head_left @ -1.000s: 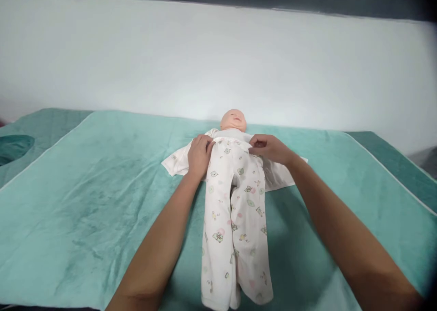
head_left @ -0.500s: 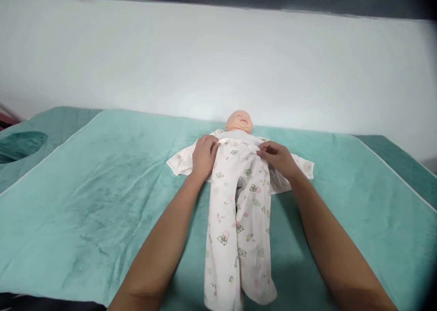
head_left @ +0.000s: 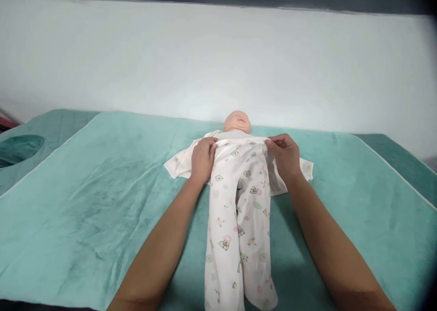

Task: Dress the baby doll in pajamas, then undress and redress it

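Note:
A baby doll (head_left: 237, 121) lies on its back, head toward the wall. White printed baby pants (head_left: 223, 211) cover its front from the chest down, legs pointing toward me. My left hand (head_left: 204, 158) pinches the waistband at its left corner. At the right corner, my right hand (head_left: 284, 155) has the waistband between thumb and fingers. Under the pants, a white shirt (head_left: 179, 163) is spread out, its sleeves sticking out on both sides beyond my hands. The doll's arms and legs are hidden by the cloth.
A green cover (head_left: 102, 201) lies over the surface, with wrinkles on the left. A white wall (head_left: 205, 65) rises behind the doll's head. At the far left, the darker green cloth has an oval opening (head_left: 21, 150).
My right hand has moved slightly outward to the right and closed on the waistband corner, drawing the waistband wider and straighter. My left hand stays almost in place.

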`<act>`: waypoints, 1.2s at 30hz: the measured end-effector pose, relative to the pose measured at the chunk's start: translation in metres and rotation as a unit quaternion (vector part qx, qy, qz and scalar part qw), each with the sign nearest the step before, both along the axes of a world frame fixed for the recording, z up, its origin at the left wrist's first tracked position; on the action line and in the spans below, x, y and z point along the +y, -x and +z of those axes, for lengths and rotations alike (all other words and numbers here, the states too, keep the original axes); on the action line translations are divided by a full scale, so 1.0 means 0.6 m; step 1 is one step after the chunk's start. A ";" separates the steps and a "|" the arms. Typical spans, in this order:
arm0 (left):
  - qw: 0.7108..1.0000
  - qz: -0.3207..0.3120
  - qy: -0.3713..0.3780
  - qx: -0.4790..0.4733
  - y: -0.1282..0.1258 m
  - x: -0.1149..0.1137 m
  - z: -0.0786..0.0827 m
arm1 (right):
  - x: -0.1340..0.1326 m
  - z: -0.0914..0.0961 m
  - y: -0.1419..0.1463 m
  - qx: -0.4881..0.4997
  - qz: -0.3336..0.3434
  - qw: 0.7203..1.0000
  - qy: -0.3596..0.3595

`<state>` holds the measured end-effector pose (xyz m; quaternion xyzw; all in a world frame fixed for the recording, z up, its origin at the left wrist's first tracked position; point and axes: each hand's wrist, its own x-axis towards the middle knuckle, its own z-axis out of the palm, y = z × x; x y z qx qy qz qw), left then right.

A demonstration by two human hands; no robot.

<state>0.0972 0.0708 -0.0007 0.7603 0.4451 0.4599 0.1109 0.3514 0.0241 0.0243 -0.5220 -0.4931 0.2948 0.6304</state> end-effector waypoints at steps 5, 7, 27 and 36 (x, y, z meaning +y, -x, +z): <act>0.999 0.017 -0.001 -0.038 -0.002 -0.003 0.000 | -0.008 0.009 -0.041 -0.019 0.175 0.981 0.077; 0.999 0.028 -0.022 -0.021 -0.002 -0.003 0.002 | -0.014 0.014 -0.050 -0.045 0.233 0.966 0.097; 0.858 -0.163 0.426 -0.234 0.012 -0.039 -0.003 | -0.010 -0.044 -0.031 -0.239 0.118 0.952 0.148; 0.788 -0.138 0.410 -0.437 -0.040 -0.062 -0.012 | -0.022 -0.033 -0.019 -0.080 0.183 0.972 0.125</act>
